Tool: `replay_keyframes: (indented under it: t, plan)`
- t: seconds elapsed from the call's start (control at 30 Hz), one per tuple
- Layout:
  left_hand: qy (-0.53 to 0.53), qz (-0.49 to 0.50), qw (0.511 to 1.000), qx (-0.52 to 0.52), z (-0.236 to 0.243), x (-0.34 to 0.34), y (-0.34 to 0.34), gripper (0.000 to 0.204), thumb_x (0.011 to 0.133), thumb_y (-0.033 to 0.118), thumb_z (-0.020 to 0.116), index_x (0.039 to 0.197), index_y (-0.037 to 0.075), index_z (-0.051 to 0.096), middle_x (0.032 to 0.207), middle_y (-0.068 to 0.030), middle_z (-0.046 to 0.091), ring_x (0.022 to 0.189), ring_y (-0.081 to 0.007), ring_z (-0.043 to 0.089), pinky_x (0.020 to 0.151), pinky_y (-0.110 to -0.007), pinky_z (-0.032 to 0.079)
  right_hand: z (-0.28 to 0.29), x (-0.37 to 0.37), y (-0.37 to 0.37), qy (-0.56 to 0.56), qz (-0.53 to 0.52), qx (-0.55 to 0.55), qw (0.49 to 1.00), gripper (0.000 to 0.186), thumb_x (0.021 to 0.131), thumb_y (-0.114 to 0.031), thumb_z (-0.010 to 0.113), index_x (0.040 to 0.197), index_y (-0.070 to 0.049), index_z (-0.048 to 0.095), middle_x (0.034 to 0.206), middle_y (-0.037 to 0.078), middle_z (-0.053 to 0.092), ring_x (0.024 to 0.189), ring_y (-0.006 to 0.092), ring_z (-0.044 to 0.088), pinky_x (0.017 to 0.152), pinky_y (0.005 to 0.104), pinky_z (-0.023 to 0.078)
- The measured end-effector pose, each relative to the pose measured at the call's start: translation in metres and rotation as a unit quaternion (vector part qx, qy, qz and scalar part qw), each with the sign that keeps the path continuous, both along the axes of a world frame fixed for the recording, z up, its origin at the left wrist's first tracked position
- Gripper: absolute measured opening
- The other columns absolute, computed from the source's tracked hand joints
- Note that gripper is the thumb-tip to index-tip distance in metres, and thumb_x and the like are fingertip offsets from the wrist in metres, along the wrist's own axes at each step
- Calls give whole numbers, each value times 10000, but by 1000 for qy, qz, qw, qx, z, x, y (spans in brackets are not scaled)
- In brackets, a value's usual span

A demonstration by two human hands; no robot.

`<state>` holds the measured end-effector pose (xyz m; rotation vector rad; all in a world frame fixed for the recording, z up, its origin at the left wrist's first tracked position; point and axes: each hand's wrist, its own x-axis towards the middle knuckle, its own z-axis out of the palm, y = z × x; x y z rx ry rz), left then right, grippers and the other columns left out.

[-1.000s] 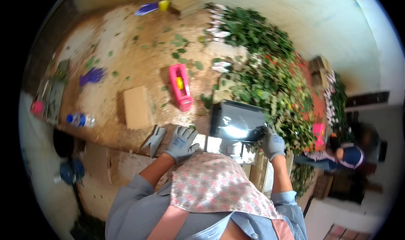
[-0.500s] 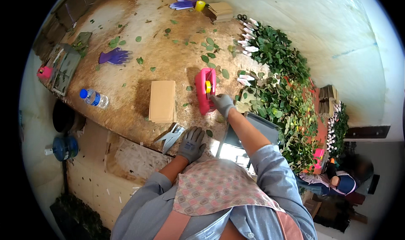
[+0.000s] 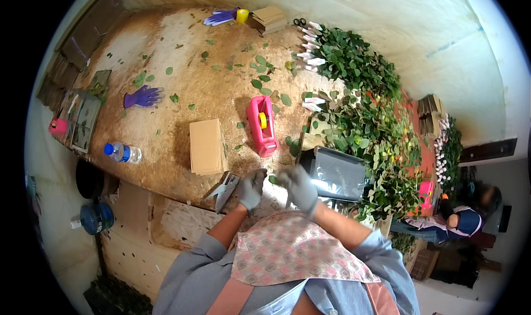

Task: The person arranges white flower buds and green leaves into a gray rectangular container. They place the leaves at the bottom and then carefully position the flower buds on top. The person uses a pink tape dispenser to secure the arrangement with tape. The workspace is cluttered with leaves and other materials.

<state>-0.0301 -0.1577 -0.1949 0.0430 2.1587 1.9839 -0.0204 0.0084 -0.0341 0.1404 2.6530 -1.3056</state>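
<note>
Both gloved hands meet at the near edge of the worktop (image 3: 166, 55), just in front of the person's patterned apron (image 3: 293, 248). The left hand (image 3: 251, 187) hangs with its fingers curled loosely downward; whether it grips anything cannot be told. Just to its left, at the same near edge, lies a grey stapler-like tool (image 3: 223, 189), close to the hand but not clearly touched. The right hand (image 3: 298, 186) is blurred, its fingers spread and bent; nothing can be made out in its grasp, so its state cannot be told either. A single green leaf (image 3: 272, 179) lies between the two hands.

Just beyond the hands, toward the middle of the worktop, stands a pink tape dispenser (image 3: 261, 124) with a yellow roll, and to its left a stack of brown cardboard pieces (image 3: 207, 146). To the right of the right hand sits a dark grey plastic bag (image 3: 334, 173), pressed against a long heap of green leafy stems (image 3: 359, 104) along the right edge. A water bottle (image 3: 123, 152) lies near the left edge, a purple glove (image 3: 142, 96) beyond it. Loose leaves dot the brown surface.
</note>
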Motion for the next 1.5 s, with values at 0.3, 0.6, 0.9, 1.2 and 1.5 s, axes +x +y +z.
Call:
replay_keyframes:
  t: [0.3, 0.6, 0.9, 1.2, 1.5]
  plan:
    - [-264, -13, 957, 122, 63, -80, 25, 386, 983, 391, 686, 910, 12, 683, 784, -56, 690, 614, -107, 631, 587, -262, 527, -8, 83, 44, -204, 108, -105, 967, 366, 995, -287, 641, 980, 61, 753, 860, 116, 743, 801, 173, 666, 777, 336, 524]
    - [-194, -16, 979, -56, 34, -101, 34, 335, 950, 338, 747, 781, 58, 673, 664, -26, 627, 522, -106, 560, 483, -274, 461, -4, 104, 55, -271, 29, -86, 958, 387, 981, -319, 613, 979, 35, 769, 847, 151, 745, 807, 234, 683, 804, 372, 523]
    - [8, -87, 964, -251, 56, -101, 42, 266, 913, 213, 704, 734, 16, 701, 655, -44, 650, 618, -123, 615, 585, -298, 498, 22, 116, 97, -153, 69, -59, 984, 331, 987, -283, 620, 1001, 34, 714, 877, 151, 730, 845, 244, 683, 798, 385, 530]
    - [-42, -303, 950, -56, 167, -162, 265, 235, 960, 214, 687, 866, 0, 707, 776, -66, 696, 654, -142, 644, 620, -281, 526, 123, 116, 230, 83, -174, -375, 907, 343, 1061, -287, 559, 873, -30, 683, 785, -5, 648, 711, 84, 564, 674, 254, 480]
    - [416, -715, 370, -424, 53, -157, 418, 360, 890, 243, 602, 1141, 33, 751, 1207, -192, 726, 1061, -342, 711, 893, -433, 560, 91, 138, 253, 19, -330, -349, 877, 352, 1044, -257, 510, 786, -47, 623, 718, -4, 606, 657, 92, 539, 602, 270, 438]
